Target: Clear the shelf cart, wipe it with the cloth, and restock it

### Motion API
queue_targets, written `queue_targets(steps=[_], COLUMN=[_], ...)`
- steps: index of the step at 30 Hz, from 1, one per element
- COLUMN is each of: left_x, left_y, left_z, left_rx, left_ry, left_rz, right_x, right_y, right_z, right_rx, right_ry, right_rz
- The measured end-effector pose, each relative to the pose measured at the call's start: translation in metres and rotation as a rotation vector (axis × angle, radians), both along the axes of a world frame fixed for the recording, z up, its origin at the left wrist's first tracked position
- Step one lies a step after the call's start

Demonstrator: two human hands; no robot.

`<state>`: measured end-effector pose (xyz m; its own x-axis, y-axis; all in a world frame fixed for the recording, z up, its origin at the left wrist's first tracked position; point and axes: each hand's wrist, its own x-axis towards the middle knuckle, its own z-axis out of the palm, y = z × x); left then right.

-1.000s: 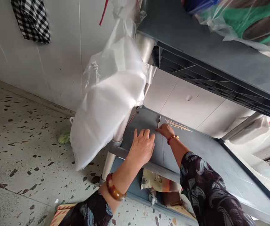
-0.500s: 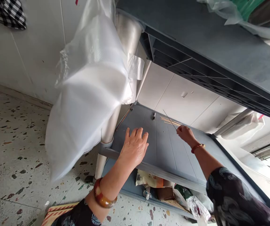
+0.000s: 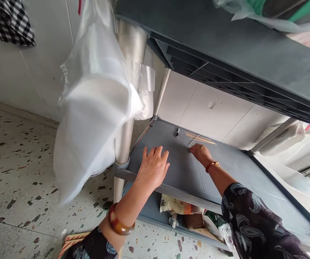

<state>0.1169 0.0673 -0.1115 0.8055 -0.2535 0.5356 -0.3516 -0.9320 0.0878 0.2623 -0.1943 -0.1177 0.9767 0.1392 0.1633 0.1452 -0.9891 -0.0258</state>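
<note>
My right hand (image 3: pixel 202 154) is low over the grey shelf (image 3: pixel 168 162), its thumb and fingers pinched together. A thin stick (image 3: pixel 194 140) shows right at its fingertips, slanting up to the right; the exact grip is partly hidden. Just beyond, a loose group of thin wooden sticks (image 3: pixel 205 139) lies along the shelf's back. My left hand (image 3: pixel 153 168), fingers spread and holding nothing, hovers at or rests on the shelf's front left; contact is unclear. A small black-and-white pen-like object (image 3: pixel 178 132) lies between the hands, farther back.
Clear plastic bags (image 3: pixel 95 108) hang from the metal post (image 3: pixel 125 140) at left. A dark upper shelf (image 3: pixel 225 43) spans overhead. Packages (image 3: pixel 175 205) fill the lower shelf. Longer thin sticks (image 3: pixel 142 135) lie along the left edge. A checkered cloth (image 3: pixel 10 21) hangs on the wall.
My right hand has moved left and closer to the shelf. The stick at its fingers, which pointed up-left, now slants up-right near the others. My left hand has hardly moved.
</note>
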Motion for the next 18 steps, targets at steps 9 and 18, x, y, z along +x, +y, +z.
queue_targets(steps=[9, 18], left_x=[-0.003, -0.004], left_y=[0.0, -0.001], left_z=[0.002, 0.002], left_rx=[0.003, -0.012], left_ry=[0.004, 0.002], left_rz=[0.0, 0.02], right_x=[-0.029, -0.026], right_y=[0.016, 0.029], right_z=[0.006, 0.001], right_rx=[-0.201, -0.146], right_ry=[0.007, -0.026], right_rz=[0.058, -0.015])
